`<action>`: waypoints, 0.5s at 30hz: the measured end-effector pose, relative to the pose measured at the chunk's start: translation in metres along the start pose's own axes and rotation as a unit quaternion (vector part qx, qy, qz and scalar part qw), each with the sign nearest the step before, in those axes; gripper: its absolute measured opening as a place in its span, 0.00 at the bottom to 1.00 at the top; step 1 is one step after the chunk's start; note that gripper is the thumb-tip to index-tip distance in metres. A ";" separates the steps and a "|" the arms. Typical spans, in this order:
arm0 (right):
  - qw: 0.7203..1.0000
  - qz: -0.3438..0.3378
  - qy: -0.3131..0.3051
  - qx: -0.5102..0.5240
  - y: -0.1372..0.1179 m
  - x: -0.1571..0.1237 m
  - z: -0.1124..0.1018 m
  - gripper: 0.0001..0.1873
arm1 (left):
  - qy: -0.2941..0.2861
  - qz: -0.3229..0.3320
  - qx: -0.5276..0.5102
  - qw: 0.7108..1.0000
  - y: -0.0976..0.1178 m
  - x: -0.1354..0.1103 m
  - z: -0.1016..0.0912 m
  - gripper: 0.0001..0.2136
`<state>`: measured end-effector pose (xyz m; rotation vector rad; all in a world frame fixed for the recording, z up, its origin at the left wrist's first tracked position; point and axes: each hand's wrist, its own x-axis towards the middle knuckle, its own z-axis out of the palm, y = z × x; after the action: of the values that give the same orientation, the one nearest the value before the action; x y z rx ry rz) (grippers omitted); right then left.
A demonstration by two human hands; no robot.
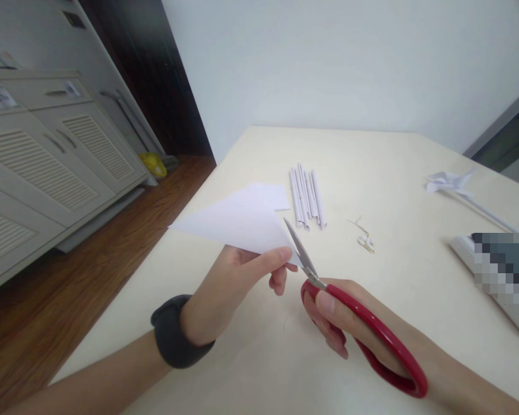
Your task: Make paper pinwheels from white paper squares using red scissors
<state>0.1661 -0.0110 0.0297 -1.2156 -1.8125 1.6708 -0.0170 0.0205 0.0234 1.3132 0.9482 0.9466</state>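
Observation:
My left hand (259, 271) pinches the near corner of a white sheet of paper (237, 216) between thumb and fingers, holding it above the table. My right hand (341, 314) grips red-handled scissors (365, 317), with fingers through one loop. The metal blades point up and left, close to the paper's right edge beside my left thumb. Whether the blades touch the paper I cannot tell. Past the paper, several rolled white paper tubes (307, 196) lie side by side on the table.
On the white table (372, 155) are small pins or wire bits (365, 242) right of the tubes. A white paper pinwheel (450, 183) on a stick lies farther right, near a partly blurred object (480, 259) at the edge. A cabinet (47, 150) stands left beyond the floor.

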 end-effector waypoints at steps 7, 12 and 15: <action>1.000 -0.002 0.017 -0.022 0.004 0.004 0.002 0.24 | 0.000 -0.010 0.001 1.000 0.000 -0.001 0.001 0.12; 1.000 0.003 0.012 -0.021 0.005 0.008 0.004 0.24 | 0.001 -0.011 0.003 1.000 0.000 -0.001 0.002 0.12; 1.000 0.003 0.020 -0.021 0.005 0.007 0.005 0.24 | 0.002 -0.011 0.003 1.000 0.000 -0.001 0.001 0.11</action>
<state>0.1603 -0.0083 0.0218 -1.2629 -1.8303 1.6080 -0.0162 0.0190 0.0232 1.3050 0.9667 0.9305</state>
